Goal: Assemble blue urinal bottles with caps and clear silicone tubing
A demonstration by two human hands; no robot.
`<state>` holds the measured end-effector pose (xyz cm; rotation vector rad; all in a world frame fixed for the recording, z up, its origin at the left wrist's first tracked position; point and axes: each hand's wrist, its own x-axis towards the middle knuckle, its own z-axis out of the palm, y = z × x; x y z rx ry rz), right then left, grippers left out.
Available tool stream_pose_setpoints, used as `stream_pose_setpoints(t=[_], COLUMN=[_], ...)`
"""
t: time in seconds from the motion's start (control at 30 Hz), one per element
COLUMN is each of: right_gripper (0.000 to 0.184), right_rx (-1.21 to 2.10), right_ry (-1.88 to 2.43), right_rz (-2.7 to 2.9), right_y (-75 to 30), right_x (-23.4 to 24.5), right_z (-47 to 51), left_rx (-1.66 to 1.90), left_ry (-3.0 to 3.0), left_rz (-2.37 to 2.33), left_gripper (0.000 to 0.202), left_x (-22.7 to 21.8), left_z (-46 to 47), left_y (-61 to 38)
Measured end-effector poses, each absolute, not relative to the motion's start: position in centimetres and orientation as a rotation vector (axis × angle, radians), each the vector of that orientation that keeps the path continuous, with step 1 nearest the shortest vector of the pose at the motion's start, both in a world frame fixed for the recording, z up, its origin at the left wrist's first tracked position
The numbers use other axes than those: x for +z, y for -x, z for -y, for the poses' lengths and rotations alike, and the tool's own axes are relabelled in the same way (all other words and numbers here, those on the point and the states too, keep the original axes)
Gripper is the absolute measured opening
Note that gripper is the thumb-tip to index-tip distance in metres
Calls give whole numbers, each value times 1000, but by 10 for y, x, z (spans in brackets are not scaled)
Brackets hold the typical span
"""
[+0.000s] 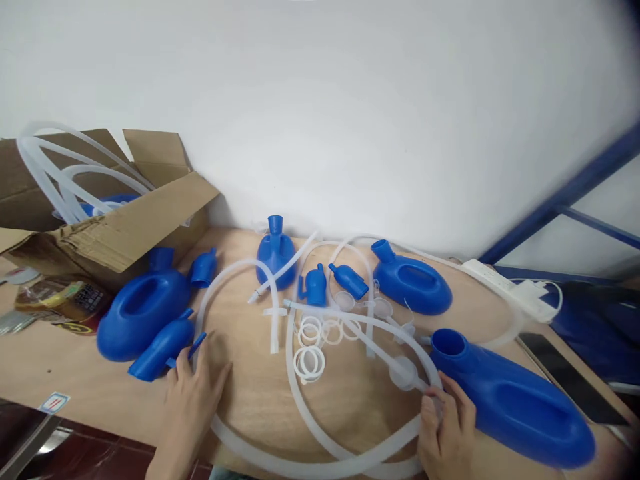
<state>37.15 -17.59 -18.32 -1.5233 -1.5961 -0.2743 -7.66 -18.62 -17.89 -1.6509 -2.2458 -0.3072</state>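
Note:
My right hand (447, 427) is closed on a translucent plastic tube (400, 433) at the front right. A clear round disc (403, 373) sits beside its fingers. Just behind this hand lies a large blue urinal bottle (520, 400) on its side, mouth toward the left. My left hand (193, 400) rests at the front left with thumb and fingers apart. Its fingertips touch or nearly touch a blue spouted adapter (167, 347) and partly cover the tube's left loop. Another blue bottle (145, 313) lies behind that adapter.
White rings (309, 363) and blue adapters (315, 287) lie mid-table. Two more blue bottles (276, 260) (413, 283) stand near the wall. An open cardboard box (145, 220) holds tubes at left. A power strip (510, 290) and a phone (570, 377) lie right.

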Motion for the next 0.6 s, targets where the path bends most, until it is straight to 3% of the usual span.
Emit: stream_pose_setpoints(t=[0.1,0.27,0.43,0.6], right_gripper=[34,19,10,20], right_rx=[-339,-447,-534,-532], right_ry=[1446,1186,1116,1147], right_rz=[1552,1664,1710,1659], right_y=[-378,-379,-373,-377], right_x=[-185,-184,-184,-181], right_z=[179,179,180,179], left_rx=[-335,-385,-544,-699], left_ry=[1556,1620,1768,1832], left_rz=[2251,2242,2194,2119], left_gripper=[60,42,41,43], left_x=[-178,-175,-186,-181], left_z=[185,170,158,150], left_y=[69,71,80,77])
